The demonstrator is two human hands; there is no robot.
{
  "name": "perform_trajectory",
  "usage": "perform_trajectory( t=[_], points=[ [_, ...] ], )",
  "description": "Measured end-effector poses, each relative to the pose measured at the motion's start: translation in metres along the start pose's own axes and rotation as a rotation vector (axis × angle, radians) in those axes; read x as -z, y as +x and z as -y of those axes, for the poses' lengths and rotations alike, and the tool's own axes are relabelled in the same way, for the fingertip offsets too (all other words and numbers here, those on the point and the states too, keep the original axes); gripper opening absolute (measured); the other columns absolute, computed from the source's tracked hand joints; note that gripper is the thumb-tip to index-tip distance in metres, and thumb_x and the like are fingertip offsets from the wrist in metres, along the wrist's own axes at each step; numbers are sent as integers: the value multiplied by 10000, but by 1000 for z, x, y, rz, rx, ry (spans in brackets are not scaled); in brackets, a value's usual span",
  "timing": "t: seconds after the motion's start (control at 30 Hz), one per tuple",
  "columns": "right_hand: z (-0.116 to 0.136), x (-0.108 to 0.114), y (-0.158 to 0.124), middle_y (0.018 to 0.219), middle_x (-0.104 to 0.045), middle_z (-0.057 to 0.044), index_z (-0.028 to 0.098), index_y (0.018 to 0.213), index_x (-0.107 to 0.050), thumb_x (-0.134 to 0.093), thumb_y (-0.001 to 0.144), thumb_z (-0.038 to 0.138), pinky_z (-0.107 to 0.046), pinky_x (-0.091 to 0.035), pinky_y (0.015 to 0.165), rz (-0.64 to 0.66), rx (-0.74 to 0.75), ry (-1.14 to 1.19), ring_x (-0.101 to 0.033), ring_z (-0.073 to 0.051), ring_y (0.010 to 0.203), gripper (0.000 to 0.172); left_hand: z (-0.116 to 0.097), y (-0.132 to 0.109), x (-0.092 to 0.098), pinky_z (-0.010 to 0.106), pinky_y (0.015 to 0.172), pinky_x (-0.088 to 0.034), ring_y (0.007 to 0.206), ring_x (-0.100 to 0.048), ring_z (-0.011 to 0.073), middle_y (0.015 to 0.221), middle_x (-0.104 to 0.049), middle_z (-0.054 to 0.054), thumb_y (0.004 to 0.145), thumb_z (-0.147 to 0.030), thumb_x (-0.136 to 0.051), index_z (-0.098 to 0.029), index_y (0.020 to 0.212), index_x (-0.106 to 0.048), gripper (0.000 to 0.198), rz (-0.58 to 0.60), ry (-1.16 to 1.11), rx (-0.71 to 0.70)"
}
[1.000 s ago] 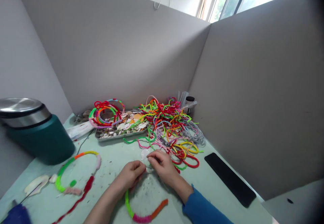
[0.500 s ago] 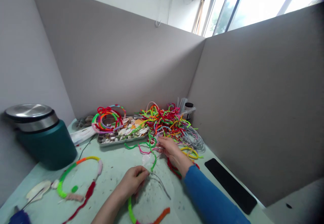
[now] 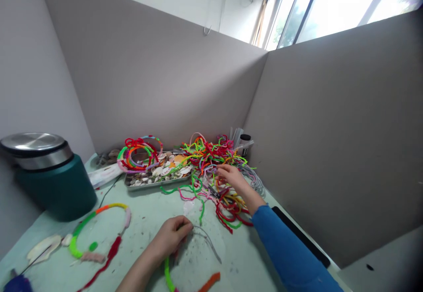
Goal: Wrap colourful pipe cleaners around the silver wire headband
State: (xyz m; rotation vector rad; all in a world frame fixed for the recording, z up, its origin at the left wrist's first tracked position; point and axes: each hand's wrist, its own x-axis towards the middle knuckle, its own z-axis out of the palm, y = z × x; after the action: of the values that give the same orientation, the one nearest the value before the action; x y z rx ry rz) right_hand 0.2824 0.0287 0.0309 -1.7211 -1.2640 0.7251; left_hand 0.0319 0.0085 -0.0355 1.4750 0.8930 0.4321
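My left hand [image 3: 175,232] is closed in a pinch on a wire ring near the front of the table. Bare grey wire [image 3: 209,241] curves out to the right of the fingers, and below them the ring is wrapped in lime-green [image 3: 168,274] and orange pipe cleaner [image 3: 210,280]. My right hand [image 3: 231,176], in a blue sleeve [image 3: 286,243], reaches over the right front of a tangled heap of coloured pipe cleaners [image 3: 211,153]. Its fingers are stretched out and look apart, with their tips among the strands. Small pliers or scissors [image 3: 214,191] lie just below that hand.
A metal tray [image 3: 158,185] of shells and discs holds finished-looking wrapped rings [image 3: 139,155]. Another partly wrapped ring [image 3: 79,228] lies at left, by a teal flask [image 3: 56,186]. Grey wire coils [image 3: 254,182] and a black flat object [image 3: 300,237] are at right. Grey partitions [image 3: 158,76] enclose the table.
My right hand has moved up and to the right, deeper over the pipe cleaner heap, uncovering red and yellow loops and the small tool. My left hand keeps its pinch on the ring.
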Motion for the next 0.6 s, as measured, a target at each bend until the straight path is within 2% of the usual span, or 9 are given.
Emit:
perform_trajectory(
  t=[0.13, 0.27, 0.33, 0.47, 0.6],
  points=[
    [-14, 16, -11, 933, -661, -93, 157, 856, -649, -554, 738, 235, -251, -406, 711, -34, 31, -352, -576, -212, 906, 171, 1, 1, 0, 166, 317, -221, 305, -311, 39, 430, -399, -81, 707, -439, -536, -164, 642, -506, 284, 3, 15, 4],
    [-29, 21, -25, 802, -669, -128, 138, 652, -657, -605, 663, 180, -271, -363, 705, -61, 5, -635, -577, -246, 866, 67, 4, 3, 1, 173, 318, -238, 302, -323, 45, 439, -396, -82, 717, -441, -519, -166, 651, -503, 283, 4, 44, -1],
    [-32, 23, -28, 781, -669, -121, 148, 656, -662, -571, 711, 231, -262, -353, 673, -98, 7, -715, -584, -232, 826, 135, 6, 4, 1, 176, 317, -245, 301, -329, 46, 448, -400, -80, 717, -441, -517, -166, 651, -504, 283, 6, 58, -8],
    [-25, 36, -26, 816, -673, -79, 181, 820, -669, -387, 843, 339, -247, -340, 638, -252, 37, -768, -582, -190, 777, 323, 10, 6, 1, 176, 300, -236, 296, -328, 51, 459, -414, -74, 722, -452, -503, -168, 665, -508, 289, 11, 79, -18],
    [-11, 53, -25, 819, -679, -43, 190, 868, -667, -348, 847, 377, -226, -342, 591, -420, 93, -708, -586, -166, 726, 371, 10, 7, 1, 171, 311, -238, 305, -316, 49, 444, -400, -77, 718, -453, -506, -162, 673, -526, 295, 2, 91, -22]
  ],
)
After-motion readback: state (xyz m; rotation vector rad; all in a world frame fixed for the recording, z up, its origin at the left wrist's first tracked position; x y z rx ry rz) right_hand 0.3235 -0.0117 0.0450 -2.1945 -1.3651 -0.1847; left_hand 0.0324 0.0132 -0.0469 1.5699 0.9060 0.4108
